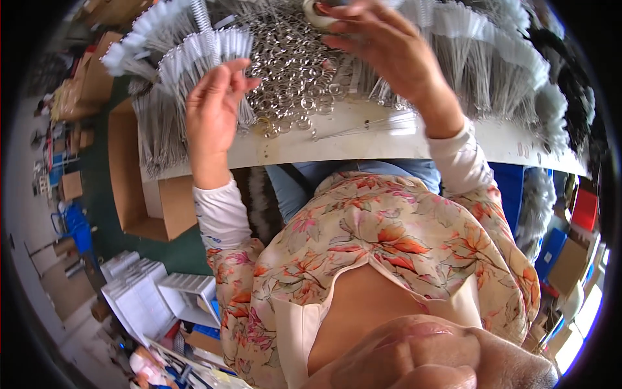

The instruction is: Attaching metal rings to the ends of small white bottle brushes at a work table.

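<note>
My left hand (215, 107) is closed in a pinch over the left of the table. A slim brush with pale spiral bristles (206, 32) stands up from its fingertips. My right hand (392, 55) is raised over the far side, slightly blurred, its fingers stretched and apart. The fingertips are beside a pale tape-like roll (317, 14); whether they touch it is unclear. Between my hands lies a heap of small metal rings (291, 81). Several thin wires (372, 124) lie loose near the table's front edge.
Bundles of white-tipped wire brushes (172, 91) crowd the left, and more brush bundles (476, 58) fill the right of the white table (291, 150). An open cardboard box (139, 188) stands at the table's left. White plastic crates (139, 292) are on the floor.
</note>
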`<action>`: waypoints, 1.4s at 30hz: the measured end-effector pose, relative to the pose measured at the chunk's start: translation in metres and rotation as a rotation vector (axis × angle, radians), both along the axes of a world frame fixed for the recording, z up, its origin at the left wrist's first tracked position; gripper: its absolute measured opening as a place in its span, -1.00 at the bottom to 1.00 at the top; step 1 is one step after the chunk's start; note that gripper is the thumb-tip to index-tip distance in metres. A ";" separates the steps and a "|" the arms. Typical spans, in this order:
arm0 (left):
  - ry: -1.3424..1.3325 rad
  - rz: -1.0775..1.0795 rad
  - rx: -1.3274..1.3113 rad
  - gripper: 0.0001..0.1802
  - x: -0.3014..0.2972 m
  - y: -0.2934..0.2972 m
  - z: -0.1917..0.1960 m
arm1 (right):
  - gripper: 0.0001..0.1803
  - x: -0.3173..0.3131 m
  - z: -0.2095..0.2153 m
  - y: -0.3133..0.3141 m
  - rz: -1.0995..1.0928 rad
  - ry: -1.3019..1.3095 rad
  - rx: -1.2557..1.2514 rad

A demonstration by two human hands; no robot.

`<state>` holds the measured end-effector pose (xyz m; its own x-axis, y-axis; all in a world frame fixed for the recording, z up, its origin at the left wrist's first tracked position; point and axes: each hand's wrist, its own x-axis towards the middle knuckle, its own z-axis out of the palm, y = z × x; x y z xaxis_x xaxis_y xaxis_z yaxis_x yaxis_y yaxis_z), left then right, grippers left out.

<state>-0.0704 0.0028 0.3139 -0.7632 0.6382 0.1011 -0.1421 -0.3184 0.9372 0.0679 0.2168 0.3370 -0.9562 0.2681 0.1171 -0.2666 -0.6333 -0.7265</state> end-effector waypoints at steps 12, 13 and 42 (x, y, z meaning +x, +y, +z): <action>0.886 0.241 0.097 -0.86 0.048 0.060 -0.017 | -0.67 0.018 -0.019 -0.026 -0.474 0.007 0.862; 0.958 0.307 0.111 -0.82 0.052 0.058 -0.016 | -0.62 0.024 -0.023 -0.016 -0.405 -0.146 0.959; 1.141 -0.203 0.128 -0.75 0.111 0.042 0.000 | -0.77 0.101 -0.027 -0.022 0.565 -0.429 0.117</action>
